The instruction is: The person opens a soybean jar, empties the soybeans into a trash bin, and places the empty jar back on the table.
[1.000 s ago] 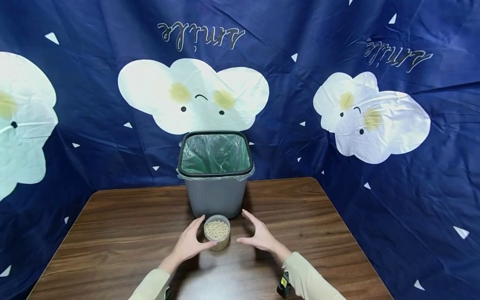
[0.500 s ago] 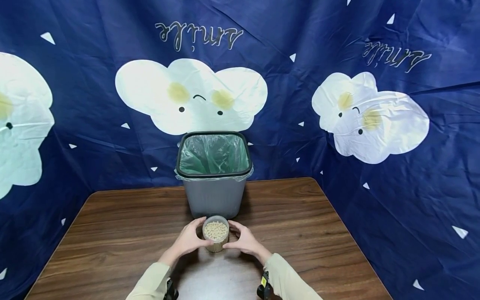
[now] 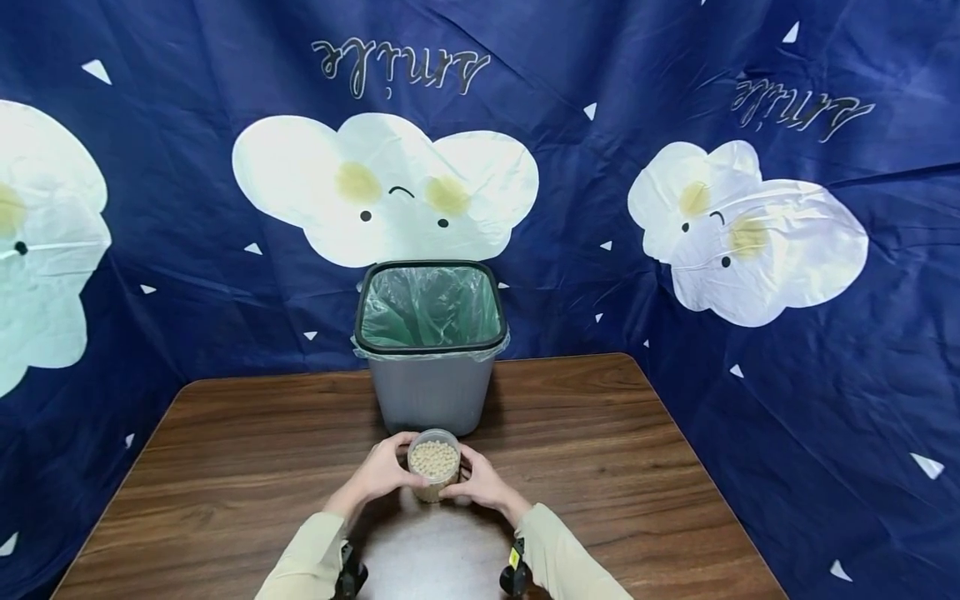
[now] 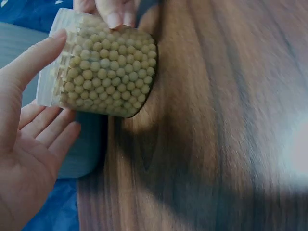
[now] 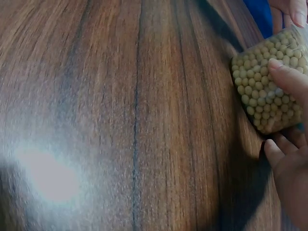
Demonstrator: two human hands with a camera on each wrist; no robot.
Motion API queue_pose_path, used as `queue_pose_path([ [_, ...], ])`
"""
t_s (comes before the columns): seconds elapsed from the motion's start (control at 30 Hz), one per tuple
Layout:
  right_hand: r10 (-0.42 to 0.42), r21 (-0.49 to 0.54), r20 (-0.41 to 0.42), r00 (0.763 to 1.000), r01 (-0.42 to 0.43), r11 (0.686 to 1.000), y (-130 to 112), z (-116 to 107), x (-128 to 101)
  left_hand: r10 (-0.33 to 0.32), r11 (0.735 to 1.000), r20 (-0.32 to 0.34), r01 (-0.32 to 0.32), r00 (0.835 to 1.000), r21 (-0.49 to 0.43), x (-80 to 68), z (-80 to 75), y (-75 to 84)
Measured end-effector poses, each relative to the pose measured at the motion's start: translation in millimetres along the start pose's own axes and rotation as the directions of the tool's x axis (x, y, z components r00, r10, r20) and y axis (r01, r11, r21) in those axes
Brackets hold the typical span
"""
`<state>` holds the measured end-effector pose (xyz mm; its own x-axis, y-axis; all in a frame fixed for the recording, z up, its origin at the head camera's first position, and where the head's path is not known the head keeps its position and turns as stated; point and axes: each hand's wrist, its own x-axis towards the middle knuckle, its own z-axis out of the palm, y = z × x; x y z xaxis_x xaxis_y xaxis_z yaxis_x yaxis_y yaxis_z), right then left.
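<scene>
From the head view we see both hands cupping a small clear jar (image 3: 433, 462) of pale round beans that stands upright on the wooden worktop (image 3: 225, 467), just in front of a grey bin (image 3: 429, 392) lined with a greenish bag; the left hand (image 3: 380, 472) wraps the jar's left side and the right hand (image 3: 480, 482) its right side, fingers curled round the wall, which we judge gives a steady two-sided hold on a full, lidless jar (no lid shows on it). The bin stands at the worktop's far edge with its mouth open toward us. On the blue backdrop (image 3: 187, 167) with white cloud faces, cursive writing appears upside down above the clouds; it seems to read "smile", though we cannot be sure. In the left wrist view the jar (image 4: 103, 72) is packed with beans to its rim, the left thumb (image 4: 29, 62) pressed on its wall and the palm open below, while fingertips of the other hand (image 4: 115, 12) touch the far side. In the right wrist view the jar (image 5: 267, 91) sits at the frame's edge on the worktop, with right fingers (image 5: 291, 79) laid over its wall; no label shows on it.
</scene>
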<state>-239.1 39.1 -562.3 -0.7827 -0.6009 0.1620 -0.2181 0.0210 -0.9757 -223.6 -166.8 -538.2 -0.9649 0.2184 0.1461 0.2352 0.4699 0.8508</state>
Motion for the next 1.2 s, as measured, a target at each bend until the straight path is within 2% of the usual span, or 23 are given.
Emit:
queue_pose_path([
  [0.13,-0.012,0.02,0.012,1.0,0.012,1.0,-5,0,-1,-0.031,0.991,0.015,0.032,0.999,-0.127,1.0,2.6,-3.5],
  [0.2,-0.012,0.006,0.015,1.0,0.012,1.0,-4,0,-3,-0.063,0.978,0.035,0.068,0.997,-0.199,-0.7,3.5,-4.1],
  [0.37,-0.03,-0.064,0.023,0.999,0.031,0.997,-11,-3,-8,-0.051,0.951,0.06,0.066,0.997,-0.303,-7.5,4.4,2.7],
  [0.53,-0.09,-0.122,0.012,0.996,0.091,0.988,-30,-11,-12,-0.019,0.937,0.055,0.037,0.998,-0.346,-9.1,-1.1,19.6],
  [0.7,-0.201,-0.18,-0.025,0.979,0.193,0.964,-57,-18,-14,0.029,0.92,0.051,-0.007,0.998,-0.391,-6.3,-11.4,40.1],
  [0.87,-0.264,-0.246,-0.046,0.963,0.245,0.938,-88,-22,-16,0.087,0.897,0.059,-0.052,0.994,-0.439,-7.9,-23.9,63.0],
  [0.97,-0.272,-0.268,-0.054,0.961,0.248,0.931,-103,-25,-17,0.109,0.891,0.077,-0.063,0.991,-0.449,-8.1,-29.8,75.7],
  [1.1,-0.238,-0.25,-0.05,0.97,0.218,0.943,-117,-28,-19,0.13,0.886,0.099,-0.071,0.987,-0.459,-7.9,-34.2,87.2],
  [1.2,-0.224,-0.215,-0.029,0.974,0.213,0.953,-123,-30,-19,0.143,0.872,0.106,-0.074,0.984,-0.484,-9.0,-34.7,92.0],
])
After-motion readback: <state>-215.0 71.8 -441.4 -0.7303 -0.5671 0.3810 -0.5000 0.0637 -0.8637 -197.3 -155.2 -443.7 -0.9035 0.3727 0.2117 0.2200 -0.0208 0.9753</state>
